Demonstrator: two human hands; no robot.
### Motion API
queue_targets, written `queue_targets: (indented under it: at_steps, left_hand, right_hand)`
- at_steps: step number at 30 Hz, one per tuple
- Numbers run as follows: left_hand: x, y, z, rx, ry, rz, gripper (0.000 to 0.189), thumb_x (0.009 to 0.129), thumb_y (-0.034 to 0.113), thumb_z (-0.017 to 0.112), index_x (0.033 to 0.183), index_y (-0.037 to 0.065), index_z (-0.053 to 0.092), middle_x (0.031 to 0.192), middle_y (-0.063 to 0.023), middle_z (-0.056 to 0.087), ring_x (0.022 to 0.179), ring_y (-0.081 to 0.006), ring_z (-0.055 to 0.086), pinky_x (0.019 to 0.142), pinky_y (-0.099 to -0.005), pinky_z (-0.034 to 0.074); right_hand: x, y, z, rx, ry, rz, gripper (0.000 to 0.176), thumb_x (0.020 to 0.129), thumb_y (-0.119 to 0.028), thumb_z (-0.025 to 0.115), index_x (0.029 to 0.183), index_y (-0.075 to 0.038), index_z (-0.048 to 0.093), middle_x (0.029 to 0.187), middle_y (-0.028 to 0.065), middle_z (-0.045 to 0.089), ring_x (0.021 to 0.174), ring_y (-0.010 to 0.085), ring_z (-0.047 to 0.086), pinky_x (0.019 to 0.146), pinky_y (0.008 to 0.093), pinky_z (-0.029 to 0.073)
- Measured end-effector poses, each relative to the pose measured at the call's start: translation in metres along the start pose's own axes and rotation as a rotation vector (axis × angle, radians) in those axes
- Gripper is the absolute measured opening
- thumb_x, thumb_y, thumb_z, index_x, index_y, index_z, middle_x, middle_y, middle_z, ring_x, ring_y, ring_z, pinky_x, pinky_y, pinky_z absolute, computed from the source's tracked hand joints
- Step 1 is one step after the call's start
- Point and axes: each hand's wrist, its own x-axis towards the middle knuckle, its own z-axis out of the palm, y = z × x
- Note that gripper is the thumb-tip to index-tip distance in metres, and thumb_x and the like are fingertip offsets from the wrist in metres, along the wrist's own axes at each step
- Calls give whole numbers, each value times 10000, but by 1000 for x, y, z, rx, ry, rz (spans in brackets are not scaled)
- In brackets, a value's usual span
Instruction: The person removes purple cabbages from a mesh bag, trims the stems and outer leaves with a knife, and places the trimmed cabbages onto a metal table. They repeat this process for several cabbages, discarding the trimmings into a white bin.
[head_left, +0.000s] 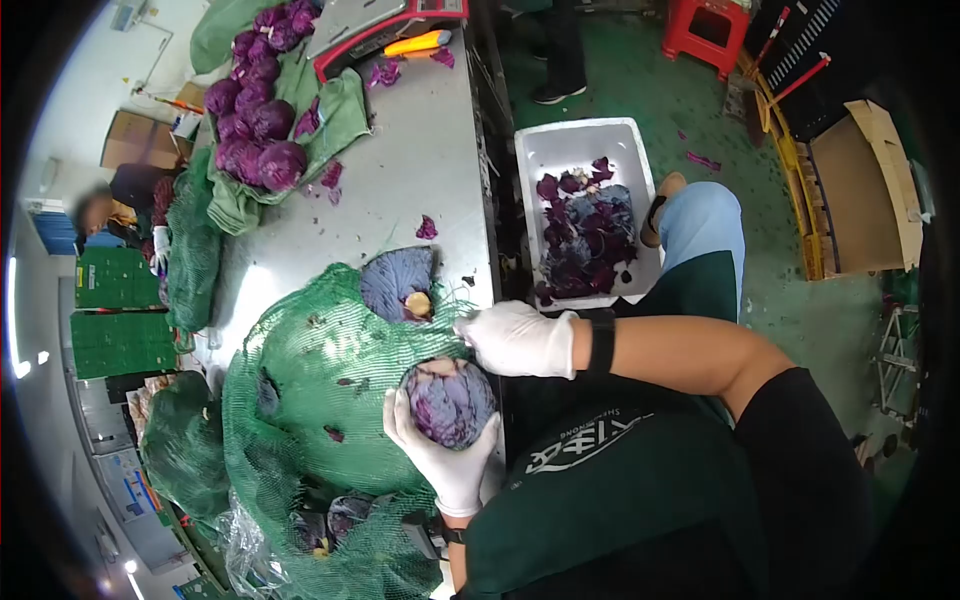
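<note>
My left hand point(440, 462), in a white glove, is wrapped round a purple cabbage point(450, 405) from below and the side, over the green net. My right hand point(515, 340), also gloved, is closed just above and right of that cabbage; what its fingers hold, if anything, is hidden. Beyond the held cabbage, a purple-grey cabbage piece point(395, 283) with a pale stem end lies on the edge of the green net bag point(320, 390). More cabbages point(348, 515) show in the net near the bottom.
Purple cabbages point(262, 120) lie on green netting on the metal table point(400, 160), near an orange-handled tool point(417, 43) and a red-edged scale point(370, 25). A white bin point(527, 215) on the floor holds purple leaves. A red stool point(705, 35) and a person point(135, 195) are farther off.
</note>
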Motion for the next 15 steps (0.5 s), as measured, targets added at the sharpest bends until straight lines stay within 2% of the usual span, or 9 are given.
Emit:
queue_targets:
  at_steps: [1,3,5,7,8,9,10,13,15]
  left_hand:
    - [-1,-5,2,3,11,10,1151,578,348,949,1476,-22,331,1444,-226,376,1385,-405,351,1161,-539,284]
    - [-4,-11,6,-17,74,95,1159,577,374,949,1478,-15,333,1460,-221,370,1388,-402,350,1165,-544,280]
    - [6,-7,8,-36,112,131,1171,583,413,947,1484,-8,330,1476,-222,358,1399,-400,339,1171,-547,272]
    - [24,10,2,14,84,119,1165,606,446,935,1489,-8,325,1479,-223,358,1411,-398,327,1174,-552,265]
    - [36,16,-3,35,-12,133,1158,632,467,920,1490,-22,316,1472,-225,373,1420,-398,319,1174,-548,261]
    - [42,14,-2,1,-88,104,1124,636,395,930,1475,-40,322,1450,-221,396,1402,-400,339,1171,-529,271]
    - [42,9,4,-43,-71,23,1110,629,360,936,1465,-44,328,1433,-227,404,1388,-400,351,1169,-515,280]
    - [40,5,5,-89,-44,-61,1088,612,293,943,1449,-49,339,1398,-235,410,1358,-399,373,1161,-491,297]
    - [34,11,1,-86,-39,-93,1079,603,262,945,1443,-49,344,1379,-237,408,1341,-398,384,1156,-481,307]
  right_hand:
    - [-1,-3,-3,164,-17,13,263,847,-114,597,1091,-27,641,733,162,686,697,391,698,621,473,558]
    - [-6,-8,-10,171,-76,65,335,821,-123,624,1152,-97,663,815,167,703,728,411,688,659,492,555]
    - [-15,-22,-38,188,58,72,276,842,-103,597,1103,-88,683,862,189,695,790,388,684,688,470,549]
    - [-18,-19,-34,148,128,64,348,830,-103,610,1165,-154,692,844,186,693,760,381,682,669,466,553]
    - [-20,-20,-31,210,284,-34,389,837,-115,606,1211,-192,681,825,176,692,725,377,679,653,468,553]
    - [-21,-19,-32,269,438,-137,431,844,-127,601,1257,-231,670,806,167,691,690,374,676,637,469,554]
    - [-28,-32,-54,233,198,-43,492,847,-130,592,1326,-236,632,817,157,691,672,368,673,640,465,559]
    - [-28,-17,-40,313,141,17,554,854,-166,591,1403,-236,570,757,155,671,653,366,663,617,456,542]
    - [-30,-6,-37,135,161,23,682,848,-147,599,1505,-238,439,626,166,603,543,372,619,541,473,525]
